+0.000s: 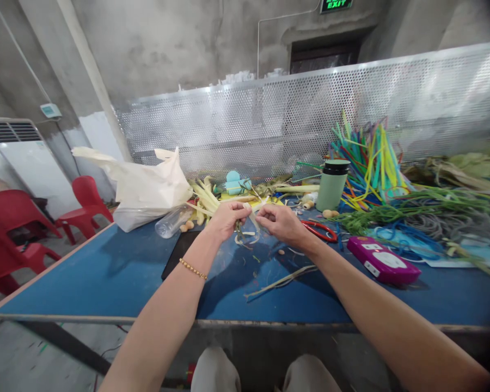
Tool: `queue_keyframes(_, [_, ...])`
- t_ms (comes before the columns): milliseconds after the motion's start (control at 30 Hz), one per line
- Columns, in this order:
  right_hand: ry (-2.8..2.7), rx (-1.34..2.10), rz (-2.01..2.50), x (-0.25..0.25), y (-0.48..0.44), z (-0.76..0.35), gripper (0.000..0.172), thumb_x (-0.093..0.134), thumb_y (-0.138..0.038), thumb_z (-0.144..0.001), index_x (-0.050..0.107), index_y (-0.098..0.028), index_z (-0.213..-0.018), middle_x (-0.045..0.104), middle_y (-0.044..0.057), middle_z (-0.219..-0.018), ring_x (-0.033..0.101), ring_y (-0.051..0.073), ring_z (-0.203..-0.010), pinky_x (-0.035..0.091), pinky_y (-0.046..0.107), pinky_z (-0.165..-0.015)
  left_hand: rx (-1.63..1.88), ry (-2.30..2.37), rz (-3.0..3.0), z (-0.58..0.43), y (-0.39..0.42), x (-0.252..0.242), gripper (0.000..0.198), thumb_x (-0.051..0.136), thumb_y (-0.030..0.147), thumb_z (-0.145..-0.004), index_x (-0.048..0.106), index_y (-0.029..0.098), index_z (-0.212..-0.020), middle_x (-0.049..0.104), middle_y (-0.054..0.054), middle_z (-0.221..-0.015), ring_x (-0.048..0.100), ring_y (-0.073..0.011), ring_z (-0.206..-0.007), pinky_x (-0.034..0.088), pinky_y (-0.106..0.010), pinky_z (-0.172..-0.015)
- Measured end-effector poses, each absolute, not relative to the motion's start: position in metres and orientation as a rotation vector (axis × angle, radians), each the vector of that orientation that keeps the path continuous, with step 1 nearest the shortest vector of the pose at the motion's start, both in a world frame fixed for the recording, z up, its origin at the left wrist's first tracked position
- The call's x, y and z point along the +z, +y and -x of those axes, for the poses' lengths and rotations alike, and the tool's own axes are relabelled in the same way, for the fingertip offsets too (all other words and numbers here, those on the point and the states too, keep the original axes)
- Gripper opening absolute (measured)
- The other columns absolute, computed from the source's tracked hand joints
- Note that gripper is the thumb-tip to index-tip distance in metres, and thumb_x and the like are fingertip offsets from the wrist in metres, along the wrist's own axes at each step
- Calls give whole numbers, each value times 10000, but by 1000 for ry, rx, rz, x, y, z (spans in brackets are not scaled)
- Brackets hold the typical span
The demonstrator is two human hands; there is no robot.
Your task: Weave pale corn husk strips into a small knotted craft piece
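My left hand (pixel 230 219) is closed in a pinch around a pale fibre strip (pixel 251 235), whose loose end curls down below the fingers. A small whitish bit shows at the left fingertips. Close by on the right, my right hand (pixel 281 222) has its thumb and fingers pressed together; what they hold, if anything, is too small to make out. Both hands are above the blue table (pixel 118 283). Under my right forearm lies a thin dry stalk (pixel 281 282). Pale yellow husk strips (pixel 206 197) lie behind my left hand.
A white plastic bag (pixel 147 182) and a clear bottle (pixel 170 223) stand left. Right are red-handled scissors (pixel 320 231), a green cup (pixel 332 188), a purple device (pixel 381 260), green cords (pixel 424 209) and colourful strips (pixel 378 158). A perforated metal panel (pixel 228 125) runs behind the table.
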State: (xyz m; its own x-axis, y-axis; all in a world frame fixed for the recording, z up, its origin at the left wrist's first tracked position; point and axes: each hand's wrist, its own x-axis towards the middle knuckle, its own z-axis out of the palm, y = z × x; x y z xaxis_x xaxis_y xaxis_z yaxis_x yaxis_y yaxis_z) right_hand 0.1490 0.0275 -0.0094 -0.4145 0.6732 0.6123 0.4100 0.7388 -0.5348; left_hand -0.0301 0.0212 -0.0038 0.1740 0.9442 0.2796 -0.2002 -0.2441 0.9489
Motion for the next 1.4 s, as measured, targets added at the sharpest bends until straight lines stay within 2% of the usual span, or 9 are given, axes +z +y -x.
queue_keyframes(567, [-2077, 352, 789, -10, 27, -150, 150, 591, -252, -807, 609, -178, -678, 563, -16, -551, 488, 121, -543, 358, 244, -558, 1315, 804, -1283, 30, 22, -4, 213, 843, 174, -577, 644, 113, -617, 546, 4, -575, 441, -63, -493, 315, -255, -526])
queue_keyframes(867, [-2077, 370, 833, -8, 28, -151, 152, 598, -256, -801, 611, -174, -674, 559, -16, -545, 488, 119, -536, 359, 246, -561, 1293, 798, -1273, 30, 23, -5, 273, 880, 236, -535, 645, 123, -618, 555, 3, -556, 461, -70, -487, 341, -246, -520])
queue_keyframes(1067, [-2076, 356, 847, -7, 26, -150, 152, 594, -251, -797, 610, -170, -670, 561, -14, -549, 477, 113, -536, 357, 239, -553, 1301, 808, -1299, 30, 22, -4, 251, 861, 215, -573, 646, 106, -643, 565, -5, -563, 471, -70, -490, 347, -246, -523])
queue_keyframes(1400, [-2060, 362, 827, -10, 28, -147, 173, 581, -273, -782, 634, -155, -667, 593, 1, -567, 499, 115, -546, 375, 233, -551, 1355, 779, -1332, 25, 20, -5, 309, 874, 240, -526, 622, 110, -649, 571, 8, -581, 494, -73, -519, 350, -231, -532])
